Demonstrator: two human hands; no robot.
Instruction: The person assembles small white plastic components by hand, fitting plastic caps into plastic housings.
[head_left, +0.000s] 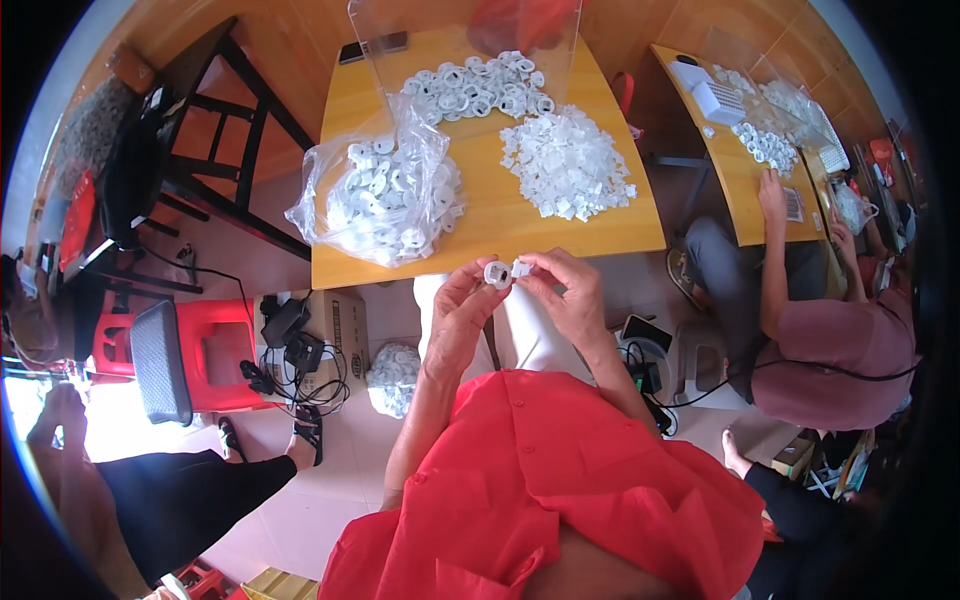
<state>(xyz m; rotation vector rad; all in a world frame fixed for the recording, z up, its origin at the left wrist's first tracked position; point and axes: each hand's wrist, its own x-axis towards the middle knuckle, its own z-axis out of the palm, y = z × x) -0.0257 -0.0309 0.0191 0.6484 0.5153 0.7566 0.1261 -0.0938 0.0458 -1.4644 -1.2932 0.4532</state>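
Just off the table's front edge, my left hand (463, 312) pinches a round white plastic ring-shaped part (497, 274) with a dark middle. My right hand (568, 296) grips a small white plastic piece (521, 268) between thumb and fingertips, right beside the ring part; whether the two touch or are joined I cannot tell. On the wooden table (480, 222) ahead lie a clear plastic bag (330, 200) full of white round parts, a heap of small translucent white pieces (568, 162) to the right, and a pile of white ring parts (475, 90) at the back.
A clear upright panel (570, 40) stands at the table's back, with a dark phone (374, 47) at the far left corner. At left are a red chair (215, 350) and a carton (338, 335) with black cables. Co-workers sit on both sides; one works at a right-hand table (735, 200).
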